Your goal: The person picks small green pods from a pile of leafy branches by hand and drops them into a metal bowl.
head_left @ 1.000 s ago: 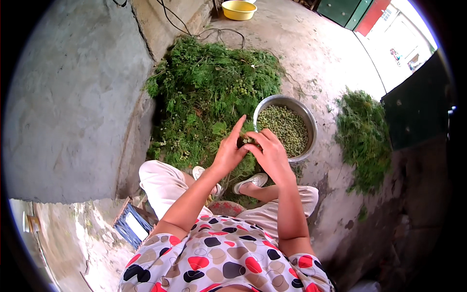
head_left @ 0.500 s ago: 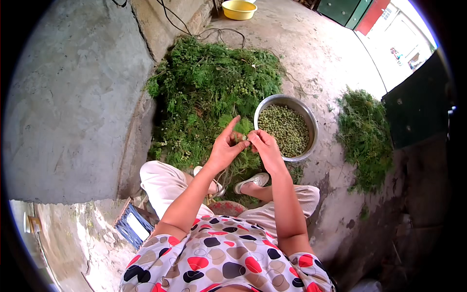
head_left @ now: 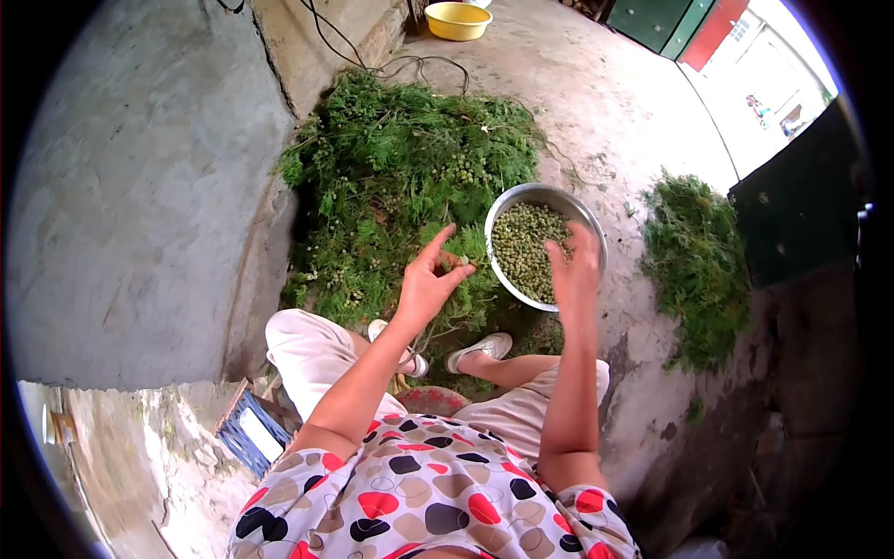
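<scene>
My left hand [head_left: 430, 284] pinches a feathery green sprig [head_left: 467, 246] between thumb and fingers, its index finger pointing up and away. The sprig lies over the near right part of a big pile of leafy green branches [head_left: 400, 149], where small round fruits show among the leaves. Over the right side of a round metal basin [head_left: 541, 304], my right hand [head_left: 579, 265] is raised with its fingers apart and somewhat blurred. Many small green round fruits [head_left: 521, 244] fill part of the basin. I see nothing held in the right hand.
A smaller heap of green branches [head_left: 697, 265] lies on the concrete floor at right, by a dark green door [head_left: 801, 200]. A yellow basin [head_left: 457, 21] and a black cable [head_left: 424, 61] are at the back. A grey block-like surface [head_left: 149, 186] borders the left.
My right hand has left the sprig and moved right to a place over the metal basin, its fingers opening. My left hand has stayed nearly still with the sprig.
</scene>
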Demonstrator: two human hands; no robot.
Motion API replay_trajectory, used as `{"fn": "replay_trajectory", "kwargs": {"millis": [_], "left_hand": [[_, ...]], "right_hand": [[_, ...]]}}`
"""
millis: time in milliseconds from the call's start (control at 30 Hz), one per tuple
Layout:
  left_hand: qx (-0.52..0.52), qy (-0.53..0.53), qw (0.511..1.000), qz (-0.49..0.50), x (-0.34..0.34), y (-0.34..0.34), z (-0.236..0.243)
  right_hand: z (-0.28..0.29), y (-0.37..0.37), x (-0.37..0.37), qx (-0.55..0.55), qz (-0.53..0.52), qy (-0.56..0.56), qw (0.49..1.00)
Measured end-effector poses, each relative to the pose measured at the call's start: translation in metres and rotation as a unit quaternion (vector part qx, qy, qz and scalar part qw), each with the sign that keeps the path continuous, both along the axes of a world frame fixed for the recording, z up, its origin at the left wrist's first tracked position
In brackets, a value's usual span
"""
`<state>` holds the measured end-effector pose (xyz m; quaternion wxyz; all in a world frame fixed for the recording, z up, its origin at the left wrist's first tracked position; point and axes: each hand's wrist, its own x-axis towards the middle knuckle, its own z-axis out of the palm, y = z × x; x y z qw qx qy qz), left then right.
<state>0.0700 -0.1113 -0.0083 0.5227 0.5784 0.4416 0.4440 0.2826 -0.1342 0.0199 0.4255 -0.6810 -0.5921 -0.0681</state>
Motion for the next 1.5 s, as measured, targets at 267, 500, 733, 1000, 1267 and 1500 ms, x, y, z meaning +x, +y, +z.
{"fn": "replay_trajectory", "kwargs": {"millis": [267,500,733,1000,1267,1500], "left_hand": [[0.092,0.119,0.989,0.003,0.007,0.003,0.004],[0.049,0.048,0.997,-0.029,-0.003,0.023,0.010],[-0.008,-0.106,0.990,-0.096,-0.005,0.045,0.015],[-0.137,-0.387,0.912,0.010,-0.027,0.055,0.028],[-0.129,-0.533,0.834,0.051,-0.067,0.074,0.022],[-0.106,-0.438,0.872,0.188,-0.142,0.075,-0.033]], "right_hand": [[0.008,-0.003,-0.075,-0.138,0.242,0.140,0.950],[0.012,0.018,-0.066,-0.134,0.319,0.161,0.924],[-0.006,0.027,-0.058,-0.129,0.285,0.566,0.763],[-0.106,0.013,0.019,-0.254,-0.034,0.190,0.948],[-0.184,-0.081,-0.129,-0.333,0.245,0.792,0.449],[-0.189,-0.076,-0.135,-0.355,0.287,0.692,0.560]]}}
